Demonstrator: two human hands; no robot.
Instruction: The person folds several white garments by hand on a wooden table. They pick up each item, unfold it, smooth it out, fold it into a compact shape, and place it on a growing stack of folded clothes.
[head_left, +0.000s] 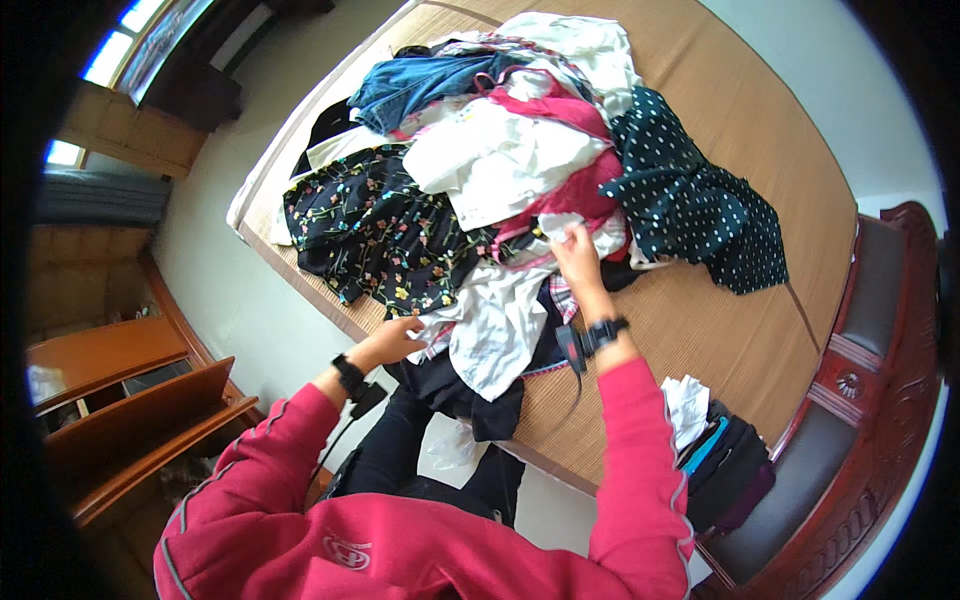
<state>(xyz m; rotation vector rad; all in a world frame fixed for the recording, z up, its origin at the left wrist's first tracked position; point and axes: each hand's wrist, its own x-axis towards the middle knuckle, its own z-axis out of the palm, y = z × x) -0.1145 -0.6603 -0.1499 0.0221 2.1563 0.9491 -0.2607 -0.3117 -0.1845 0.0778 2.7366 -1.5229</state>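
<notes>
A heap of loose clothes lies on the woven mat of a bed before me. My right hand pinches a piece of white cloth at the near side of the heap, beside a crimson garment. My left hand is at the heap's near edge, by a white garment and some plaid cloth; whether its fingers grip anything is unclear. Just beyond it spreads a black floral garment. A dark polka-dot garment lies to the right, and blue denim on the far side.
Folded clothes are stacked at the right, near the carved wooden headboard. The woven mat extends around the heap. At left stands a wooden cabinet with an open drawer. Cabled devices hang at both my wrists.
</notes>
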